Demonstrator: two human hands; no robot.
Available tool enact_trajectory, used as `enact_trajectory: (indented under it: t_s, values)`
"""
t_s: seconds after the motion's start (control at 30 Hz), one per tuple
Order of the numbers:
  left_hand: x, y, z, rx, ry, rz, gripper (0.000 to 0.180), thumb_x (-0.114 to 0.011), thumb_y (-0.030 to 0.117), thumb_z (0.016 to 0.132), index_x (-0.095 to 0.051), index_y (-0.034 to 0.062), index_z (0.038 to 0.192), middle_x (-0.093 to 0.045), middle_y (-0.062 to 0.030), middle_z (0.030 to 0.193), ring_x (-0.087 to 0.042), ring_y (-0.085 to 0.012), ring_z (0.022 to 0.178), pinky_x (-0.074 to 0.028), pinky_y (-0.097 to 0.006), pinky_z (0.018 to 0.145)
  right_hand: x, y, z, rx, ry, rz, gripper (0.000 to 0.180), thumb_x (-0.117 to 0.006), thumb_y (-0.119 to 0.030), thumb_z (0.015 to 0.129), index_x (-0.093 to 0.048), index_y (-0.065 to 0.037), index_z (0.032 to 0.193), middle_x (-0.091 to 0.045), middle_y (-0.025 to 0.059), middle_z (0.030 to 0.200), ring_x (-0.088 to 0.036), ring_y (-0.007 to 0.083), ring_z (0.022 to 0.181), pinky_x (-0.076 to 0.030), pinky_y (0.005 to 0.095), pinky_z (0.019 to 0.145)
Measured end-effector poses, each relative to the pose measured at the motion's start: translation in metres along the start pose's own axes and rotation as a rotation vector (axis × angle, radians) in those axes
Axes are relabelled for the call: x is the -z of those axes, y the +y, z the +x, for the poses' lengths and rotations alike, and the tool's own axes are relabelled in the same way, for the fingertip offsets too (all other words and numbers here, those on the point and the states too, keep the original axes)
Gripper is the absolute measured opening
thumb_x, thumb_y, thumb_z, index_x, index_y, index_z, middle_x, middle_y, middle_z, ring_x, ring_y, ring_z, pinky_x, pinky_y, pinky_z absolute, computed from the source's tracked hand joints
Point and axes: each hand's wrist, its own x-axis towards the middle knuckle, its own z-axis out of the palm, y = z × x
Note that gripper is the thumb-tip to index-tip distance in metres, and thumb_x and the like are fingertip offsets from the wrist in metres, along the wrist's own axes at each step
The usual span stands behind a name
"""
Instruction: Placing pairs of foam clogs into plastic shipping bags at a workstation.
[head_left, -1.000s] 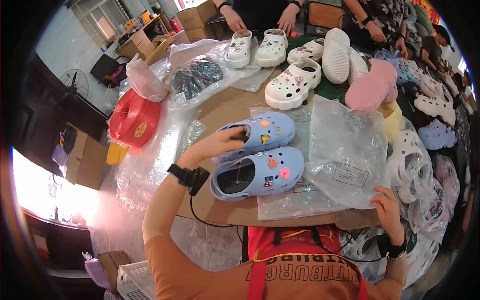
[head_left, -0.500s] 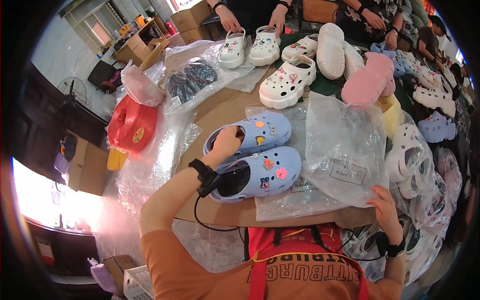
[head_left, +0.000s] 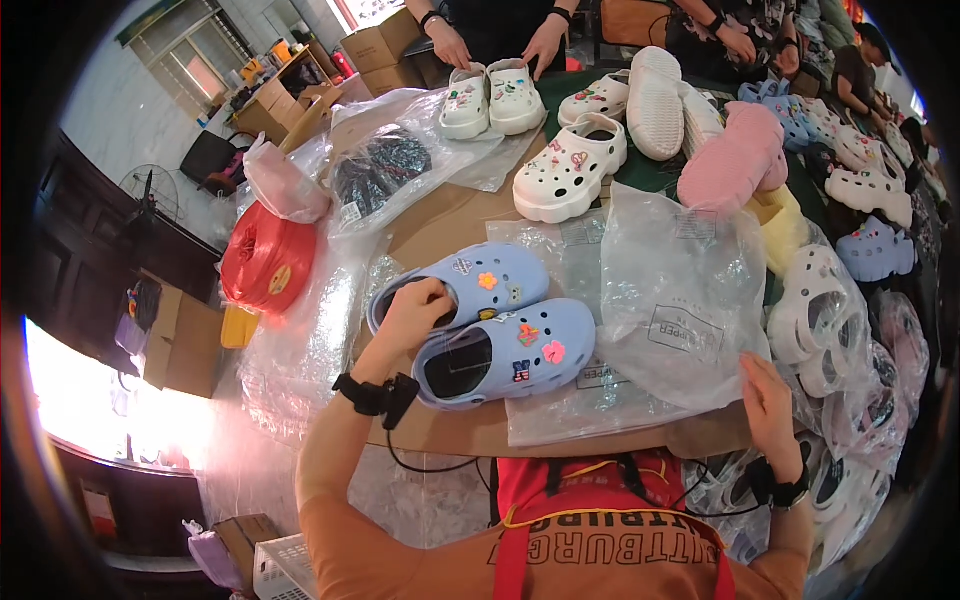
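Note:
Two light blue clogs with colourful charms lie side by side, toes to the right, on the cardboard-covered table in front of me. My left hand point(head_left: 418, 308) is closed on the opening of the far blue clog point(head_left: 505, 275), its fingertips bent inside. The near blue clog point(head_left: 545, 350) overlaps the edge of the clear plastic bags. My right hand point(head_left: 766, 405) has its fingers stretched out beside the lower right corner of the top clear plastic bag point(head_left: 665, 270); I see nothing gripped in it.
White clogs point(head_left: 570, 170), pink clogs point(head_left: 735, 160) and a yellow one line the table's far side. Bagged clogs point(head_left: 815, 310) crowd the right. A red roll of plastic twine point(head_left: 268, 258) sits left. Another person's hands point(head_left: 545, 42) touch white clogs opposite.
My left hand has drawn the far blue clog left, behind the near one. The fingers of my right hand have come off the bag's corner and straightened. Opposite, the white clogs now stand lower.

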Motion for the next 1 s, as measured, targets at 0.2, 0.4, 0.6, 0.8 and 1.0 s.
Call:
enact_trajectory:
  t_s: [0.2, 0.4, 0.6, 0.8, 1.0]
  values:
    - [-0.009, -0.001, 0.014, 0.172, -0.017, -1.13, 0.012, -0.049, 0.007, 0.083, -0.056, -0.0006, 0.089, -0.06, -0.0029, 0.083, -0.057, -0.0098, 0.072, -0.044, -0.022, 0.063, 0.001, -0.033, 0.053, 0.042, 0.189, 0.105, 0.029, -0.047, 0.003, 0.084, -0.053, 0.005, 0.113, -0.054, 0.0204, 0.117, -0.053, 0.0336, 0.108, -0.04, 0.0347, 0.091]
    - [-0.017, 0.048, 0.022, -0.206, 0.106, 0.115, 0.018, -0.049, 0.016, 0.08, -0.054, -0.001, 0.083, -0.059, -0.0153, 0.078, -0.058, -0.0298, 0.072, -0.045, -0.038, 0.064, 0.005, -0.069, 0.126, 0.366, 0.256, -0.095, 0.036, -0.047, 0.006, 0.077, -0.052, 0.004, 0.113, -0.053, 0.0182, 0.117, -0.051, 0.0332, 0.107, -0.041, 0.0347, 0.091]
    - [-0.04, 0.047, 0.03, -0.224, 0.019, 0.098, 0.015, -0.053, 0.015, 0.078, -0.054, -0.0005, 0.078, -0.057, -0.0181, 0.075, -0.056, -0.0331, 0.071, -0.043, -0.04, 0.063, -0.093, -0.076, 0.168, 0.71, 0.007, -0.23, 0.043, -0.05, 0.003, 0.07, -0.051, 0.001, 0.113, -0.052, 0.0132, 0.117, -0.053, 0.0284, 0.099, -0.045, 0.0352, 0.084]
    - [-0.034, 0.04, 0.028, -0.21, -0.019, 0.007, 0.014, -0.054, 0.015, 0.077, -0.053, 0.0002, 0.077, -0.055, -0.0166, 0.073, -0.054, -0.0306, 0.068, -0.042, -0.038, 0.062, -0.137, -0.07, 0.19, 0.633, -0.062, -0.283, 0.044, -0.056, 0.003, 0.067, -0.053, -0.002, 0.111, -0.054, 0.0063, 0.11, -0.051, 0.0239, 0.098, -0.047, 0.0336, 0.081]
    - [-0.016, 0.015, 0.012, -0.174, 0.059, 0.073, 0.015, -0.057, 0.014, 0.076, -0.053, 0.0001, 0.078, -0.054, -0.0142, 0.073, -0.052, -0.0253, 0.064, -0.041, -0.034, 0.059, -0.143, -0.076, 0.198, 0.546, -0.16, -0.244, 0.043, -0.055, 0.004, 0.068, -0.054, -0.004, 0.11, -0.055, 0.0055, 0.109, -0.05, 0.0248, 0.099, -0.046, 0.0333, 0.083]
